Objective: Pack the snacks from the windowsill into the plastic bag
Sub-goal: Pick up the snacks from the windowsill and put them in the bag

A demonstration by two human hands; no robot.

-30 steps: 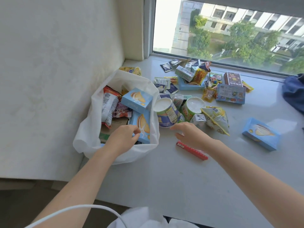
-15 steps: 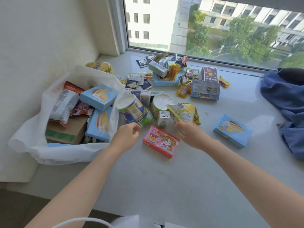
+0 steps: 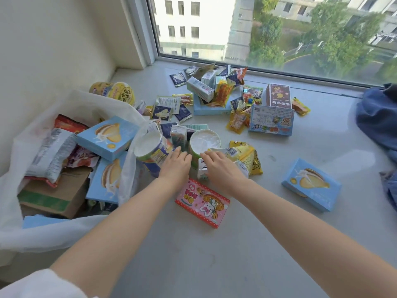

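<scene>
On the windowsill (image 3: 247,254), mid-pack: we're reaching into the pile for the next snack, and the plastic bag (image 3: 53,239) at the left is already well stocked.

Window (image 3: 279,29) behind, a blue cloth (image 3: 378,117) heaped far right. The grey sill carries plenty yet: scattered packets (image 3: 214,93) up by the glass, a blue box (image 3: 311,183) well apart to the right, a pink box (image 3: 202,203) just under our wrists. Now the small stuff. The left grip (image 3: 176,163), fingers stretched and holding nothing, touches the tipped cup (image 3: 150,151) just beside the bag's mouth. The right grip (image 3: 221,168) lies over a small white carton (image 3: 203,171) beside the upright cup (image 3: 204,143); closed on it or not, we cannot tell. Next, we'd judge, comes a firm hold and a short carry left into the bag.
</scene>
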